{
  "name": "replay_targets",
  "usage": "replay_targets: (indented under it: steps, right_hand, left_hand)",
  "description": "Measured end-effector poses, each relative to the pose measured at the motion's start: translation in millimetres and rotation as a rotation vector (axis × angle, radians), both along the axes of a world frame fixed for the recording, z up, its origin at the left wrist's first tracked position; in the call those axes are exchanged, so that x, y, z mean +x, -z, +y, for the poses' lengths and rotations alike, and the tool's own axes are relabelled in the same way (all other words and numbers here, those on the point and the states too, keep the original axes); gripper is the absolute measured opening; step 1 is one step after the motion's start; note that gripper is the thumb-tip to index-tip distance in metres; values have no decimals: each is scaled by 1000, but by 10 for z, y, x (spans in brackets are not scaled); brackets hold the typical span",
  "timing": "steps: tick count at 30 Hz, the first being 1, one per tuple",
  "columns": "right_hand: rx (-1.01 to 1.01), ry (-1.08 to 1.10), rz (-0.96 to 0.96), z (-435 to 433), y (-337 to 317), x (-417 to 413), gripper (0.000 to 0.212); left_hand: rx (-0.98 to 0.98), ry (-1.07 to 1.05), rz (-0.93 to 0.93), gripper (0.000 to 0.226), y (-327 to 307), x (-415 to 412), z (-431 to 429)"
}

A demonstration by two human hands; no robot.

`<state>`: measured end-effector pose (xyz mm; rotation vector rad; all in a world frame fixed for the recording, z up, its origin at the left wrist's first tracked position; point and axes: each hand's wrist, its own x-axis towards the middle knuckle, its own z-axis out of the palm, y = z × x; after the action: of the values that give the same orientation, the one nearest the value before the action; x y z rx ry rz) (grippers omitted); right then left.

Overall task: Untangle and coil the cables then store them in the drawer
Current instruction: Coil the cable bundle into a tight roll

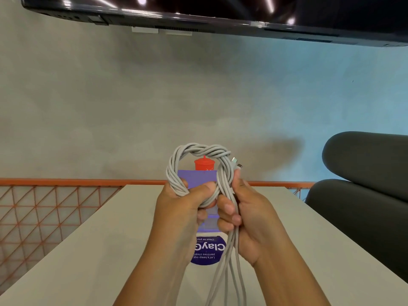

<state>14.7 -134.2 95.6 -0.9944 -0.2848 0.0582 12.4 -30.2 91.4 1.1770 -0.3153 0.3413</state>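
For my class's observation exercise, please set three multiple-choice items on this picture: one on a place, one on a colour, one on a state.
1. Where does the red cap show?
A. Through the loop of the cable
B. On the dark chair
C. Inside a drawer

2. What colour is the cable?
A. Black
B. Orange
C. Light grey

3. How is the cable held?
A. It lies loose on the table
B. The left hand and the right hand both grip it
C. Only one hand touches it

Answers:
1 A, the coiled loop frames the cap.
2 C, every strand is pale grey.
3 B, fingers of both hands curl round the strands.
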Motion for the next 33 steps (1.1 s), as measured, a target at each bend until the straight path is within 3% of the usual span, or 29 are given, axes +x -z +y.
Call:
replay_targets:
  steps: [2,4,9,13,19,21,22,23,25,27,29,33]
  right_hand:
    - [-199,300,-104,-15,39,49,35]
    - [-294,449,-123,-65,42,82,35]
    - [-333,329,-97,-170,23,59,41]
    - [-146,143,-142,-152,13,12,41]
    - [-172,161,-195,-166,-5,27,30]
    - [-307,164,-218,-252,-45,-10,24]
    - [-394,162,-236,-312,-69,-31,27]
    - [-488,158,-252,-376,-91,-51,32]
    - [-671,135,-256,-467,-146,-116,42]
    - [-804,112,-249,-462,-161,-149,39]
    - [-922,130,-302,-391,-136,-143,27]
    - [-1039,260,-365,-324,-71,-89,18]
  left_hand:
    - [20,-39,-27,17,57,18,-63]
    - [9,-106,-28,15,66,-2,-133]
    - [-34,-44,39,19,65,-13,-140]
    - [-104,-19,73,13,54,-2,-115]
    - [-47,7,144,16,25,-6,-79]
    - [25,-45,113,27,-4,14,8]
    - [118,-130,75,48,-9,36,86]
    - [256,-227,35,65,-17,46,171]
    - [532,-268,-53,79,-48,11,293]
    - [676,-105,-79,76,-46,-40,321]
    - [742,68,-74,56,-42,-93,263]
    - [760,113,-58,44,7,-77,173]
